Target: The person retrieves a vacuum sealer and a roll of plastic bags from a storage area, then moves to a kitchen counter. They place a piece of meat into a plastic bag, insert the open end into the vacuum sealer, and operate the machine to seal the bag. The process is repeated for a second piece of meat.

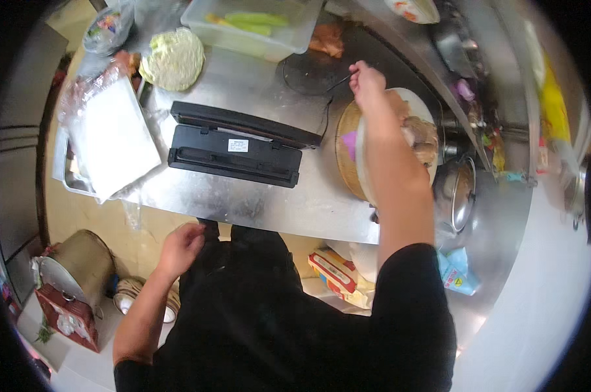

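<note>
A thin black power cord [309,93] loops over the steel worktop, and the fingers of my right hand [368,82] pinch its end. That hand reaches over a round wooden chopping block [348,159] at the right, which carries pieces of raw meat [419,137]. Midway along the worktop sits a black vacuum sealer [236,154] with its lid [246,122] raised; a white label with print is stuck on its base. My left hand [181,249] hangs by my thigh below the table edge, fingers loosely curled, with nothing seen in it.
White plastic sheets or bags [116,142] lie across a metal tray [72,183] at left. Behind them rests a cut cabbage [173,61]. A translucent bin [295,41] holds green vegetables [251,22]. A lidded pot [459,196] stands right of the block. Below is a tipped bucket [82,264].
</note>
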Demonstrator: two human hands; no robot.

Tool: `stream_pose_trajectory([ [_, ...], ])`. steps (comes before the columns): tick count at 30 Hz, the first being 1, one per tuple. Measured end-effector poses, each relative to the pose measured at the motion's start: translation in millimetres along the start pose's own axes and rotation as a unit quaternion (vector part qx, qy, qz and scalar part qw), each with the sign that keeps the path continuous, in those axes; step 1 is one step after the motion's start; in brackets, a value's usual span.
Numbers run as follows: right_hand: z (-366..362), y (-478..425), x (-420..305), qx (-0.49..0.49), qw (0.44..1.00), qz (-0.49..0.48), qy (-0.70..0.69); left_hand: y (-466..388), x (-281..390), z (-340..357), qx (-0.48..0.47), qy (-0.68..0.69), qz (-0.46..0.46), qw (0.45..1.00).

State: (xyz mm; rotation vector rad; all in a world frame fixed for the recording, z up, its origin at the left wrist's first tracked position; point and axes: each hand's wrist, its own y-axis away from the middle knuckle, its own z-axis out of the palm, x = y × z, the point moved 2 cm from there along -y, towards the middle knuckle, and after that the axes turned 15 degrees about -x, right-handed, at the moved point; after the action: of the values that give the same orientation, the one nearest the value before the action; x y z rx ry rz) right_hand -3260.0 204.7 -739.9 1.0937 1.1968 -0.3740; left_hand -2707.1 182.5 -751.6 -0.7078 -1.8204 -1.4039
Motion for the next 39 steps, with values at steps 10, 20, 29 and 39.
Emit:
stream_pose_trajectory([
  [10, 1.1, -182.4, -19.7, 0.074, 0.957, -0.103, 0.261, 104.3, -297.8, 87.9, 0.206, 0.364, -0.366, 0.831],
  [20, -25.5, -294.2, -38.9, -0.152, 0.976, -0.133, 0.076, 77.1, -317.1, 120.7, 0.158, 0.498, -0.370, 0.768],
  [29, -11.1, -312.8, -42.0, -0.235, 0.970, -0.041, -0.053, 58.5, -316.7, 114.3, 0.141, 0.511, -0.306, 0.791],
  [39, -8.3, -330.2, -66.9, -0.204, 0.973, -0.029, -0.102, 41.4, -310.6, 112.6, 0.159, 0.497, -0.377, 0.765],
])
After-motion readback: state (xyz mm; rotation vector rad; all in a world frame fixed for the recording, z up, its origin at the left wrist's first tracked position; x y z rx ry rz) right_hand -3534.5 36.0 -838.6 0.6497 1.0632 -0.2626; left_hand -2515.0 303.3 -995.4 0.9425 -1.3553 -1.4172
